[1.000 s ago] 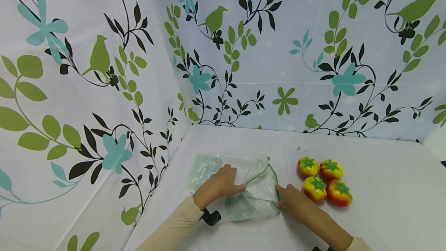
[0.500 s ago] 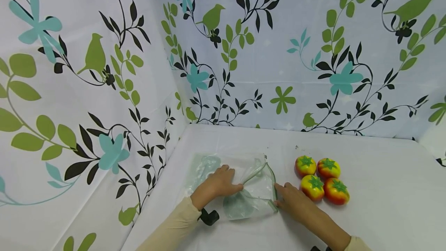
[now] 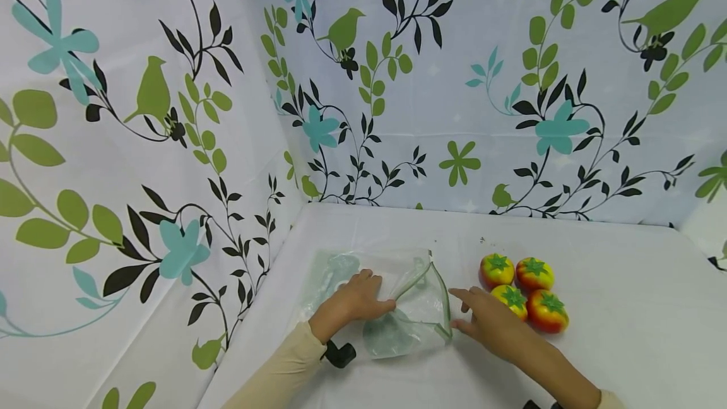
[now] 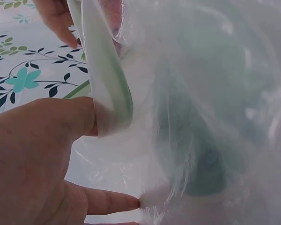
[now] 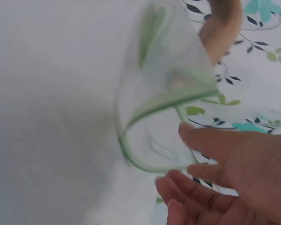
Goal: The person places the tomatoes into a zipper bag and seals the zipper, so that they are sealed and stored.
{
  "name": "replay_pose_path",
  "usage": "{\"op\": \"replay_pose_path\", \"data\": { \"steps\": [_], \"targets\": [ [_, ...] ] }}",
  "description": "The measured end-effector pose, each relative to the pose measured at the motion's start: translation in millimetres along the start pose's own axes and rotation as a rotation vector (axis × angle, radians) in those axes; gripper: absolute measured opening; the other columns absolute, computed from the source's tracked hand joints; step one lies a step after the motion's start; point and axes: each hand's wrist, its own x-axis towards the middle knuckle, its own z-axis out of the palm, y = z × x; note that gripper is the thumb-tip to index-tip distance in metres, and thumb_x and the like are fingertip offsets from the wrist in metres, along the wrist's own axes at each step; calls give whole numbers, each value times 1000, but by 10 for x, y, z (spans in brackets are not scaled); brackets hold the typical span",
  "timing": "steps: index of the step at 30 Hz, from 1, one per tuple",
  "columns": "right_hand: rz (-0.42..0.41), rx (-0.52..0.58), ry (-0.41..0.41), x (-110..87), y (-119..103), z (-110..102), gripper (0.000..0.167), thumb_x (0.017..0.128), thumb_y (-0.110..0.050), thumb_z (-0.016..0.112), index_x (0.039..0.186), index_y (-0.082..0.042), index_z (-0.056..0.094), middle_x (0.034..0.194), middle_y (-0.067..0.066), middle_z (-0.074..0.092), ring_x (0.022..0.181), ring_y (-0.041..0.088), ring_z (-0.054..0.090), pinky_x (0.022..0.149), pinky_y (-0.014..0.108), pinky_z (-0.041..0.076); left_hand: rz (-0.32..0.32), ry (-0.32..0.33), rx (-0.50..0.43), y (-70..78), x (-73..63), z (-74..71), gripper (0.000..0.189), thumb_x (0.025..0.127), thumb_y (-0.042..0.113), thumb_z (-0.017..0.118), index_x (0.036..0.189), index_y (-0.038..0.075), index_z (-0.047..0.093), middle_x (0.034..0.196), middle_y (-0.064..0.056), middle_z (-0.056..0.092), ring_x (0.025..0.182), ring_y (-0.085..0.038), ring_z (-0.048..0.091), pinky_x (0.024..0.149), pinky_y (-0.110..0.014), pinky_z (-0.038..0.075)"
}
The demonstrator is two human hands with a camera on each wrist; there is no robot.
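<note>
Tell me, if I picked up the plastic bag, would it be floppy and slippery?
The plastic bag would probably flop, because it is creased and looks thin and see-through. It might be a little slippery, since its surface shines. Its green edge may be a bit stiffer, as it bows out in a curve.

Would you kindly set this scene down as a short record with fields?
Bag: clear plastic bag, lying on the white table
Bag mouth: green rim gaping open
Left grip: a bare hand resting on the bag
Right grip: a bare hand beside the rim; contact unclear
Fruits: four red-and-yellow fruits with green tops, clustered right of the bag
Backdrop: leaf-and-bird patterned cloth
</note>
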Motion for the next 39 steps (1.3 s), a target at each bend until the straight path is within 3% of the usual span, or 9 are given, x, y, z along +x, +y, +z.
{"op": "replay_pose_path", "data": {
  "steps": [3, 6, 8, 10, 13, 19, 28, 39],
  "targets": [
    [-43, 54, 15, -77, 20, -187, 61, 90, -33, 84, 144, -14, 63, 111, 3, 69, 91, 15, 64, 77, 32, 61, -3, -5, 2, -7, -1, -14, 79, 96, 57, 59, 153, 2, 52, 163, -20, 41, 151, -38, 39, 114, -65, 39],
    [-76, 76, 52, -146, 93, -361, 62, 91, -39, 83, 144, -17, 62, 127, 6, 69, 103, 20, 67, 87, 41, 62, -4, -10, 3, -12, 0, -25, 80, 96, 58, 58, 153, 3, 52, 163, -20, 41, 151, -38, 39, 114, -66, 39],
    [-100, 69, 81, -198, 172, -467, 64, 91, -42, 82, 145, -15, 62, 136, 9, 67, 114, 30, 66, 96, 52, 58, -2, -11, -2, -13, 4, -26, 79, 96, 58, 58, 152, 3, 53, 163, -19, 42, 151, -38, 40, 113, -66, 40],
    [-91, 54, 106, -250, 280, -551, 67, 90, -44, 83, 145, -14, 61, 142, 12, 64, 126, 38, 61, 100, 60, 54, 3, -10, -3, -12, 8, -26, 79, 95, 58, 58, 152, 3, 54, 162, -19, 43, 149, -38, 42, 112, -66, 40],
    [-62, 25, 107, -329, 474, -673, 74, 88, -45, 84, 147, -9, 58, 145, 22, 60, 131, 50, 53, 98, 68, 51, 9, -8, -6, -5, 11, -31, 78, 95, 58, 58, 150, 3, 56, 160, -19, 45, 147, -38, 44, 111, -66, 42],
    [0, 25, 80, -479, 950, -856, 85, 88, -42, 85, 153, -2, 48, 147, 29, 52, 127, 53, 55, 92, 64, 56, 4, -13, -12, 1, 9, -44, 79, 94, 58, 57, 150, 3, 56, 160, -19, 45, 146, -38, 44, 111, -65, 42],
    [53, 88, -7, -640, 1543, -871, 89, 94, -39, 79, 159, 0, 33, 150, 33, 48, 126, 54, 56, 92, 67, 54, 12, -33, -26, -32, 19, -56, 82, 93, 59, 56, 153, 3, 53, 162, -19, 43, 148, -38, 43, 112, -65, 42],
    [94, 166, -130, -568, 1814, -797, 80, 99, -37, 73, 155, 8, 38, 148, 38, 50, 126, 55, 56, 90, 68, 54, 36, -48, -25, -72, 37, -72, 82, 93, 58, 56, 153, 2, 53, 159, -19, 45, 145, -37, 46, 109, -60, 46]
  ]
}}
